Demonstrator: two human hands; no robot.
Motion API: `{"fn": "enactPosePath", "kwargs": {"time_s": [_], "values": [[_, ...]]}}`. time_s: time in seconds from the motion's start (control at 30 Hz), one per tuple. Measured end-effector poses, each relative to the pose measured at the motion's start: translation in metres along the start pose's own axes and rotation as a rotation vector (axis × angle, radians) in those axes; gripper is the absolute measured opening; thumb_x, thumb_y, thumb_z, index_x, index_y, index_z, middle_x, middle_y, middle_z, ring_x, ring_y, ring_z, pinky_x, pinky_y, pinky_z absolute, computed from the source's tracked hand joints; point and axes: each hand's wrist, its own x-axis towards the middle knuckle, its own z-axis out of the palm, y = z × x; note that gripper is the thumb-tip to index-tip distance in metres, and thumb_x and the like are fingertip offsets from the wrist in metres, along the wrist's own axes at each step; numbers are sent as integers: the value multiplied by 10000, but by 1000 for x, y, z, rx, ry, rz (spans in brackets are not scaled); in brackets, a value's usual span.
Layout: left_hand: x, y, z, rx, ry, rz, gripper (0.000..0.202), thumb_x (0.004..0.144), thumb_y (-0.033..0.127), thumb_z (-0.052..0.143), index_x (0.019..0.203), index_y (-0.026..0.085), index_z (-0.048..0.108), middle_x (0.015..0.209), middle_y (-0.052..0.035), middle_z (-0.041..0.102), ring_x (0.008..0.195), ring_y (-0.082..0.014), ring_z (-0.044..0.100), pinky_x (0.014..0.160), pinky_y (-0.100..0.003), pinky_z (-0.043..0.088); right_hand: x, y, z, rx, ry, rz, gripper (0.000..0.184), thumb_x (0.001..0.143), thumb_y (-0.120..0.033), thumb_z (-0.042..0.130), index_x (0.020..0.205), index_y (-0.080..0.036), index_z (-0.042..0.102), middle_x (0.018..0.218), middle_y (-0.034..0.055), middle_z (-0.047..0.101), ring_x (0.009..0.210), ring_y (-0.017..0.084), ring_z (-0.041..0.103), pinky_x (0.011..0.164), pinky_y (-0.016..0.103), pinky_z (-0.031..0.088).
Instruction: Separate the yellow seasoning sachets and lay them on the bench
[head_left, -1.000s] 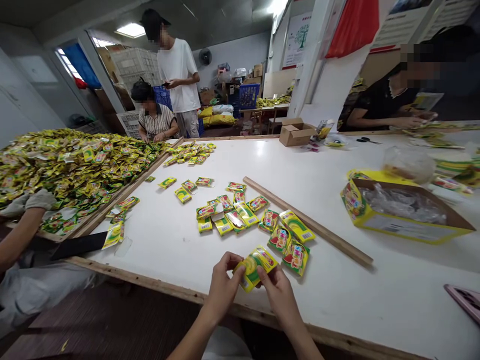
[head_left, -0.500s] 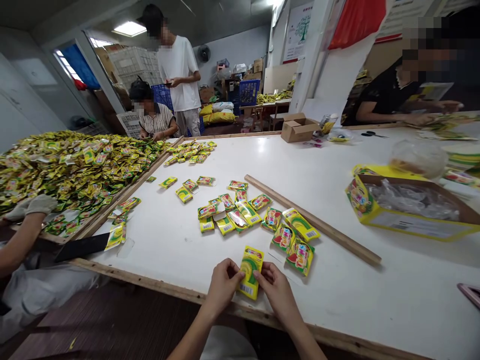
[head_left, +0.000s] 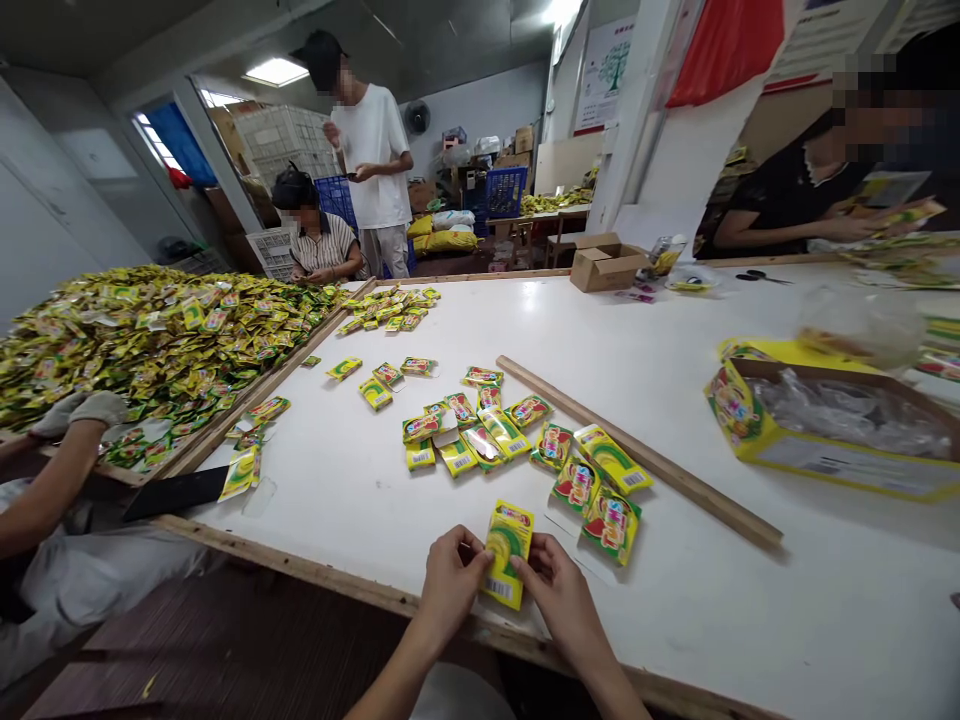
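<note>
Between my two hands, just above the table's front edge, is a small yellow-and-green candy packet [head_left: 509,550] with a barcode at its lower end. My left hand [head_left: 452,575] pinches its left side, thumb on the face and fingers curled behind. On the opposite side my right hand [head_left: 556,585] grips it the same way, thumb pressed near the middle. Beyond it lies a loose cluster of similar packets [head_left: 504,430], some yellow side up, others showing red fruit. Closest to my right hand is a green packet with pink lettering [head_left: 611,524].
A wooden strip [head_left: 637,450] slants across the white table [head_left: 337,500]. At right stands an open display box [head_left: 840,455] holding clear plastic; behind are a cardboard box [head_left: 606,265] and scissors [head_left: 761,277]. A large packet heap [head_left: 150,340] fills the left, beside a co-worker's gloved hand [head_left: 101,408].
The view has shifted slightly, so things sit a little further right. Both my hands keep their hold on the packet. The standing person has raised a hand; the person at right now lifts a packet.
</note>
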Motion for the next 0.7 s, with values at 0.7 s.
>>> {"fn": "enactPosePath", "kwargs": {"time_s": [0.7], "values": [[-2,12,0,-277,-19,66,194,691,227,700,809,173,555,691,19,580,621,-126,529,580,-224,406,1,-5,-1,17,43,-20,464,629,-564,773,827,-204,558,803,68,657,788,262,634,696,342,535]]}}
